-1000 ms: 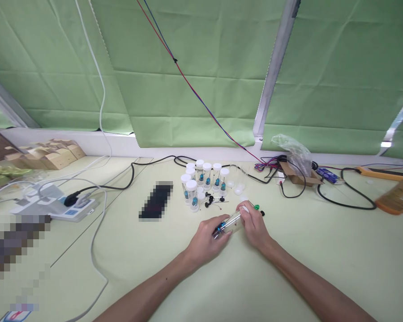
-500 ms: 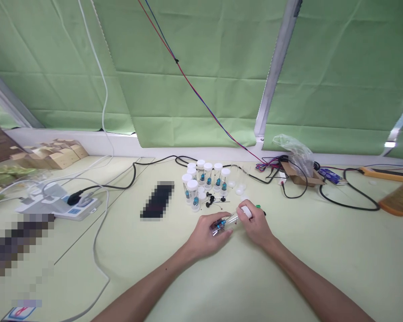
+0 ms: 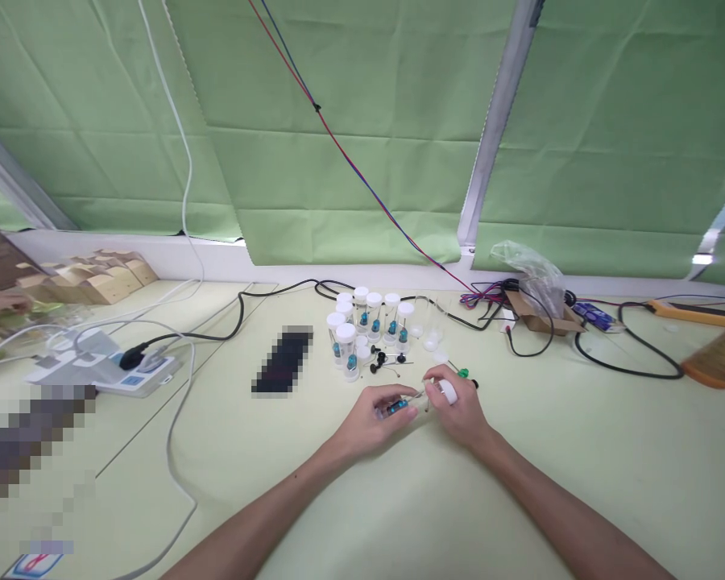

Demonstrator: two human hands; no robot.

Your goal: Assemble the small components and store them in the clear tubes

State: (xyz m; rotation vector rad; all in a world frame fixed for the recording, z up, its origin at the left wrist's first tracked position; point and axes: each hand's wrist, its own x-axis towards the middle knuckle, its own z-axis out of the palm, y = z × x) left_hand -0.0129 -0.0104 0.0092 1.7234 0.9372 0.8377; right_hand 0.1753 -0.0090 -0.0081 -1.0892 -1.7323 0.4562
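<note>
My left hand (image 3: 374,419) is wrapped round a clear tube (image 3: 406,408) lying tilted, with a blue part (image 3: 397,406) and a thin metal rod visible in it. At the tube's other end, my right hand (image 3: 456,407) grips a white cap (image 3: 447,391). Whether the cap sits on the tube cannot be told, as fingers hide the join. Just beyond my right hand lies a small green piece (image 3: 462,373). Ahead of both hands stand several clear tubes with white caps (image 3: 346,332), each showing a blue part inside. Small black knobs (image 3: 382,358) with thin rods lie beside them.
Empty clear tubes (image 3: 432,332) stand right of the capped ones. A phone-like dark slab (image 3: 283,361) lies left, and a power strip (image 3: 138,379) with cables further left. At the far left, another person's hand (image 3: 3,302) reaches in. An open carton (image 3: 537,318) and cables sit back right.
The white cap in my right hand has turned and moved slightly down and right. My left hand has shifted little. Another person's hand has come in at the far left.
</note>
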